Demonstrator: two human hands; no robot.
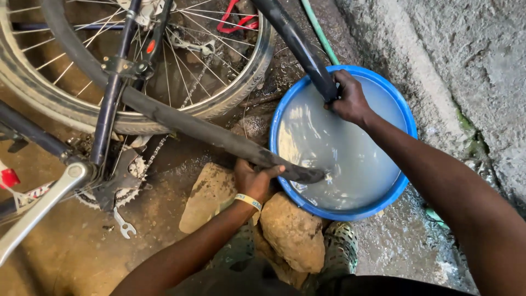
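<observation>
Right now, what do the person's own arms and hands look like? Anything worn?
Both arms are bare up to the bottom edge of the picture, with no sleeves in view. The left hand has a thin pale-yellow wristband with small blue markings at the wrist. The right hand has no glove, band or watch. No rings can be made out on either hand.
</observation>
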